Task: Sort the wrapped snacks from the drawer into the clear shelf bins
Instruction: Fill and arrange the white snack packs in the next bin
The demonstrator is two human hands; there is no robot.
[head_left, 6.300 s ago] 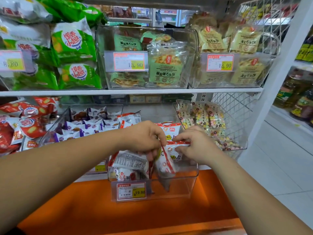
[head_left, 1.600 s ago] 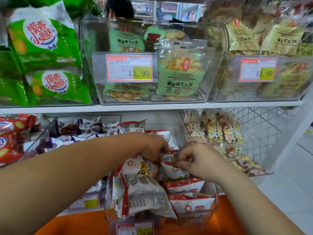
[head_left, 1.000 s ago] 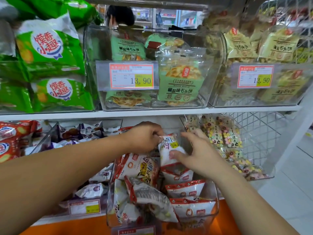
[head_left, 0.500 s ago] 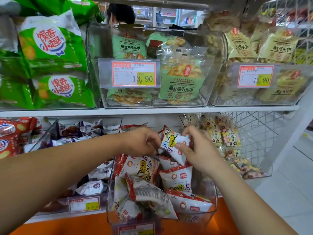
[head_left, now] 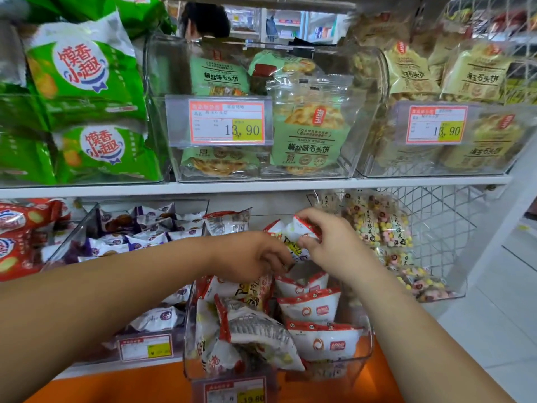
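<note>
While the left hand (head_left: 250, 257) gripped the snack packet (head_left: 290, 232) low and the right hand (head_left: 328, 242) pinched its top, it hung over the clear bin (head_left: 366, 341), probably for slotting in upright.

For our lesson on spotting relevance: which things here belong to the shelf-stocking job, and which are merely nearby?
Job: red-and-white packet, held by left hand and right hand; clear bin below; stocked packets inside it.
Nearby: green biscuit bags; price tag; purple-wrapped snacks; wire basket.
</note>
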